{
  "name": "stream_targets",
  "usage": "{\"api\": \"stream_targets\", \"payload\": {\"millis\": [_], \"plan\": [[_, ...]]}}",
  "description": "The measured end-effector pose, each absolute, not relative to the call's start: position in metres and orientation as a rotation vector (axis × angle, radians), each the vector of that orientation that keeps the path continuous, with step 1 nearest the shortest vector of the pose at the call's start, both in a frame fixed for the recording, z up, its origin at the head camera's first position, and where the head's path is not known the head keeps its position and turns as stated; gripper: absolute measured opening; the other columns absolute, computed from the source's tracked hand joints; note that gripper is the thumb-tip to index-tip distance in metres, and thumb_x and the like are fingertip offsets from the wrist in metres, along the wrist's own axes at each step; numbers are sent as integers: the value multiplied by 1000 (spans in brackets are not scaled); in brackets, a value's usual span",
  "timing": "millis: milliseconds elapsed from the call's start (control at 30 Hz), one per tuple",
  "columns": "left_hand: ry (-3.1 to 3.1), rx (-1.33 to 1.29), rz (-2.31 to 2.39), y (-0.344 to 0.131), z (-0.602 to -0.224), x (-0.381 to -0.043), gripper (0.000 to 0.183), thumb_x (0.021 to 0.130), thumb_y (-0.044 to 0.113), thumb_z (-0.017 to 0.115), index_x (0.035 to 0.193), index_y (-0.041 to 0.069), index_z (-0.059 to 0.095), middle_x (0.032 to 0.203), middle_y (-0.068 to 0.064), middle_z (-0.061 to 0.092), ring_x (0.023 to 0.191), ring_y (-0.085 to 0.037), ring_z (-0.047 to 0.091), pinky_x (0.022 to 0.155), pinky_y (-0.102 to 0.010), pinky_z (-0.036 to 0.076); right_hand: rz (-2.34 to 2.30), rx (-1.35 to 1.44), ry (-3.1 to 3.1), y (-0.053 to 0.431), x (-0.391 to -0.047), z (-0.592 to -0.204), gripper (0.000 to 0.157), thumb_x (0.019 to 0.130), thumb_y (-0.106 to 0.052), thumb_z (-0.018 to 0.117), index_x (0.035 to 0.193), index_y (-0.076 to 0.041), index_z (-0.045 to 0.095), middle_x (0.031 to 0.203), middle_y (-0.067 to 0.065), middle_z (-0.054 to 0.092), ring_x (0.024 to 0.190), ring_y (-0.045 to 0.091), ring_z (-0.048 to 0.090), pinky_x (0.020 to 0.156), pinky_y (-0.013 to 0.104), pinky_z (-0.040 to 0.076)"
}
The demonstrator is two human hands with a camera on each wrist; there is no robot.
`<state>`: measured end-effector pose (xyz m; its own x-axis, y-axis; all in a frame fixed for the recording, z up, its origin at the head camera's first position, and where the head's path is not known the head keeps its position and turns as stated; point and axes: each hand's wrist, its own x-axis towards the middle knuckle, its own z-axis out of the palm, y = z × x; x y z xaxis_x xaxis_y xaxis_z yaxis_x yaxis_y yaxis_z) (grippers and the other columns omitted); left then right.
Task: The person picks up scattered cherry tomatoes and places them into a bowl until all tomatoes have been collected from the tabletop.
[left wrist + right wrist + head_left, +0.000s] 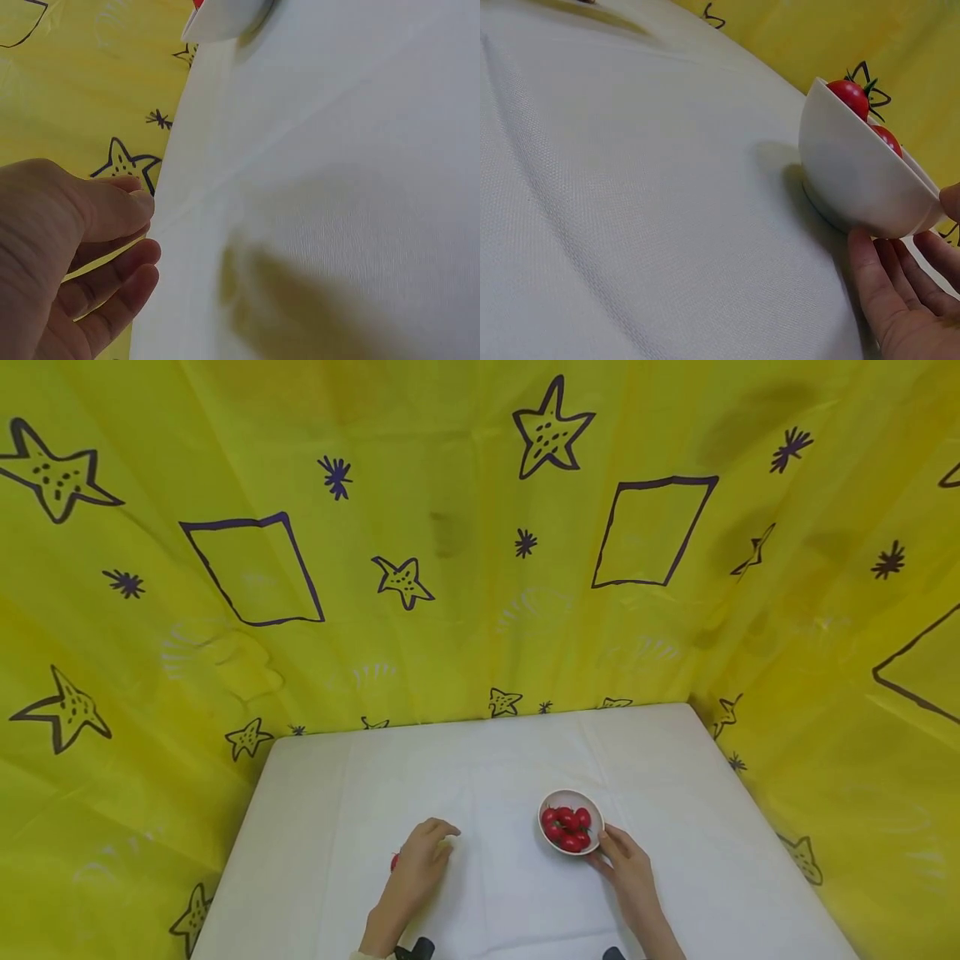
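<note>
A small white bowl (551, 846) holds several cherry tomatoes (566, 828), red with green stems. My right hand (628, 868) grips the bowl's near right side, thumb at the rim and fingers under the wall, as the right wrist view also shows on the bowl (855, 161). Whether its base touches the table cannot be told. To the left, my left hand (422, 860) hovers over the cloth with loosely bent fingers; in its wrist view the hand (82, 255) holds nothing visible. Beside that wrist, a red thing like a cherry tomato (394, 861) is mostly hidden.
A white cloth covers the table (420, 768). Yellow curtains (465, 643) with drawn stars and frames stand close along the back and both sides. Dark wrist camera parts (423, 948) show at the bottom edge.
</note>
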<state>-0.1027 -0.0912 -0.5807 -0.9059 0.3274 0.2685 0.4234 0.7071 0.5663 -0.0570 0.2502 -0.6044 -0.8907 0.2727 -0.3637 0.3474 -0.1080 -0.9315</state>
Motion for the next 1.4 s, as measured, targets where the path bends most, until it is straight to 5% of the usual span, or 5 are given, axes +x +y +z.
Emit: {"api": "stream_targets", "payload": {"millis": [233,500,700,1267,1400], "plan": [[-2773,-541,-924,-109,-578,-95,27,86,-4,77,108,11,73,114,-1,70,111,-27,66,94,-45,58,-2208,709,2056,250,-55,-605,53,111,-20,51,154,8,37,158,35,40,124,12,65,99,29,59],[-2782,-409,-816,-122,-578,-87,29,83,-6,80,107,9,75,111,-5,73,104,-25,65,87,-42,59,-2222,691,2061,250,-55,-603,54,110,-21,52,154,8,37,158,35,40,123,11,66,99,28,59],[-2851,-277,-804,-127,-576,-78,26,83,-4,80,107,6,75,113,-11,72,106,-33,64,88,-47,58,-2193,681,2081,252,-58,-602,53,111,-21,51,154,7,37,158,34,40,138,30,58,100,27,58],[-2861,-133,-927,-140,-596,-74,25,82,-7,77,104,4,75,109,-12,70,103,-32,64,91,-50,57,-2231,703,2039,253,-56,-604,53,111,-20,51,153,8,38,158,34,39,110,-4,65,100,27,59],[-2856,-113,-952,-141,-596,-75,24,82,-8,77,103,4,75,108,-12,70,102,-32,65,91,-50,58,-2231,701,2033,253,-56,-606,55,110,-21,52,154,9,36,158,35,39,120,7,65,100,28,59]]}}
